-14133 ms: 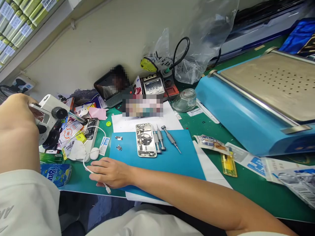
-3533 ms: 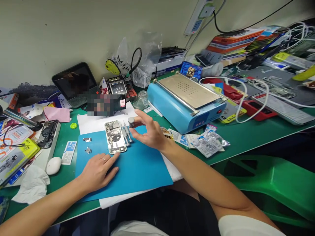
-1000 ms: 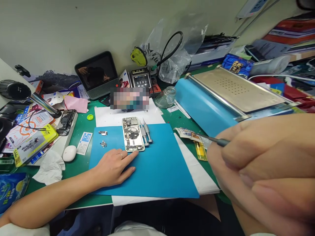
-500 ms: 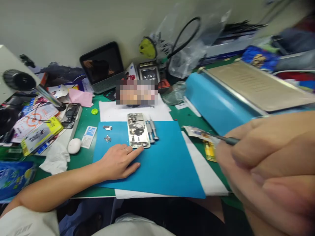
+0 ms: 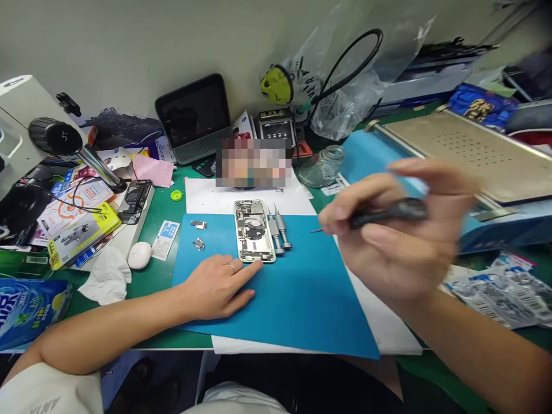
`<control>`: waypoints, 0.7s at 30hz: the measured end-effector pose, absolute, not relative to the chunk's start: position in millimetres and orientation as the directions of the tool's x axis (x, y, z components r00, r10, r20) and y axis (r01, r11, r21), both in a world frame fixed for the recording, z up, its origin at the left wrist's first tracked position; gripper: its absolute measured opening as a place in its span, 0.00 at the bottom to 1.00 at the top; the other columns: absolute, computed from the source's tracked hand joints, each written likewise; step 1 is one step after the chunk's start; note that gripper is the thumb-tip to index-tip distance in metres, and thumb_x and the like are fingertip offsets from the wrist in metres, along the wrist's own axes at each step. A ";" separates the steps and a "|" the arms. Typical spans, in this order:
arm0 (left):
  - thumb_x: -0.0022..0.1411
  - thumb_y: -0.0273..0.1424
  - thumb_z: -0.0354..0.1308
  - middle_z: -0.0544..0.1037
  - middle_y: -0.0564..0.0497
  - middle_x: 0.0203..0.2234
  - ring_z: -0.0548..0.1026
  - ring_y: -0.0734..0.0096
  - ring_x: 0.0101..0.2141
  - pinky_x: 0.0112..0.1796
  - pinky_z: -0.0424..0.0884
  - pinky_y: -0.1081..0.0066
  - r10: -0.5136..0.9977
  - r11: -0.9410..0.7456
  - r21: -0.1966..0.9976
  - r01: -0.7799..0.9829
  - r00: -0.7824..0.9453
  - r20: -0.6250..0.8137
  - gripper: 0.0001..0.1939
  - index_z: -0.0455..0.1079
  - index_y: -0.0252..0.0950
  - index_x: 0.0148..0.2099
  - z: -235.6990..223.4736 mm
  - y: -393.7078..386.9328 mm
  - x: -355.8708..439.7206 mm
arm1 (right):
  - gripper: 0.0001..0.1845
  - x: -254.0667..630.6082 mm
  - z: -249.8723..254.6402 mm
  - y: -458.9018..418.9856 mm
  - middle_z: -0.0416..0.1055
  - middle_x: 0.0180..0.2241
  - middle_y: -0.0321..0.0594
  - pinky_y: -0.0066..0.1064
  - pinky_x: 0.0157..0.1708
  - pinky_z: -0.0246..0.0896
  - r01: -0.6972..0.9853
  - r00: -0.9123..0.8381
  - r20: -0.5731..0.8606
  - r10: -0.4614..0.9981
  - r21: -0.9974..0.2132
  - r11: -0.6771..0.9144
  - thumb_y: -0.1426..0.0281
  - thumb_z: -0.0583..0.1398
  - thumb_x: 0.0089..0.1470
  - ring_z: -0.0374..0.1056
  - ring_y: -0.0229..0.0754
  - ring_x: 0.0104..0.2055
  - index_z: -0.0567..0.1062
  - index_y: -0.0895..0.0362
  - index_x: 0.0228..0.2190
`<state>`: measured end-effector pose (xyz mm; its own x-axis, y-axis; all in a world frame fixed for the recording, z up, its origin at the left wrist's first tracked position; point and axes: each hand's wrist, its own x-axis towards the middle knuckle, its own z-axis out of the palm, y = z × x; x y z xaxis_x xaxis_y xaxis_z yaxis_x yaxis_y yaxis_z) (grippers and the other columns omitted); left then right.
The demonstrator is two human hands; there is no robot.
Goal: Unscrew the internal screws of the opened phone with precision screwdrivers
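My left hand [image 5: 219,287] lies flat on the blue mat [image 5: 302,293], fingers stretched out. Its index fingertip touches the bottom edge of a phone [image 5: 254,233], back up, with its inner parts bare. In the air at the right, my right hand [image 5: 397,253] grips a screwdriver [image 5: 409,210] by its dark handle, the thin tip pointing left. Two grey screwdrivers [image 5: 276,233] lie along the phone's right side. Left of the phone are two small metal parts: an upper one [image 5: 199,225] and a lower one [image 5: 199,244].
A blue machine with a perforated plate [image 5: 470,144] stands at the right. Behind the mat are a glass jar [image 5: 323,167] and a tablet [image 5: 194,112]. At the left are a white earbud case [image 5: 140,255], crumpled tissue [image 5: 107,279] and a microscope arm [image 5: 56,135].
My right hand has moved away from the camera and inward with the screwdriver, toward the mat's right side. The view has shifted slightly left; my left hand stays at the phone.
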<state>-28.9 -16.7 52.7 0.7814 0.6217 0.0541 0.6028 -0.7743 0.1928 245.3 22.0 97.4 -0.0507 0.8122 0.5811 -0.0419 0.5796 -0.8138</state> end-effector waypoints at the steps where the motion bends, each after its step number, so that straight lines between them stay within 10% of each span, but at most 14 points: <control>1: 0.77 0.40 0.45 0.76 0.45 0.38 0.76 0.58 0.36 0.37 0.70 0.62 0.621 -0.776 0.187 0.602 0.782 0.061 0.24 0.57 0.32 0.67 52.9 -16.6 -28.8 | 0.18 230.4 90.4 35.9 0.68 0.28 0.33 0.36 0.23 0.63 -0.109 -0.035 0.592 0.805 -0.803 0.585 0.69 0.60 0.52 0.63 0.41 0.24 0.66 0.44 0.45; 12: 0.78 0.40 0.42 0.75 0.45 0.34 0.76 0.59 0.32 0.33 0.73 0.62 0.628 -0.775 0.179 0.606 0.770 0.115 0.25 0.61 0.28 0.66 52.8 -17.2 -27.2 | 0.07 234.1 30.9 65.4 0.69 0.32 0.35 0.36 0.27 0.63 -0.035 -0.066 0.514 0.855 -0.858 0.513 0.71 0.57 0.62 0.65 0.41 0.27 0.72 0.46 0.39; 17: 0.78 0.40 0.42 0.75 0.45 0.33 0.75 0.60 0.31 0.30 0.72 0.62 0.627 -0.777 0.177 0.604 0.767 0.135 0.25 0.62 0.28 0.65 53.8 -17.6 -25.3 | 0.10 243.2 41.0 65.3 0.74 0.37 0.38 0.40 0.37 0.71 0.358 -0.225 0.635 0.739 -0.652 0.669 0.71 0.58 0.62 0.72 0.46 0.37 0.74 0.45 0.44; 21: 0.79 0.40 0.41 0.76 0.46 0.32 0.75 0.60 0.30 0.29 0.70 0.62 0.624 -0.781 0.147 0.606 0.764 0.162 0.24 0.63 0.27 0.63 53.7 -19.4 -22.7 | 0.25 251.9 50.8 61.2 0.78 0.37 0.37 0.34 0.27 0.68 0.533 -0.334 0.560 0.758 -0.551 0.642 0.73 0.62 0.58 0.72 0.42 0.30 0.70 0.47 0.57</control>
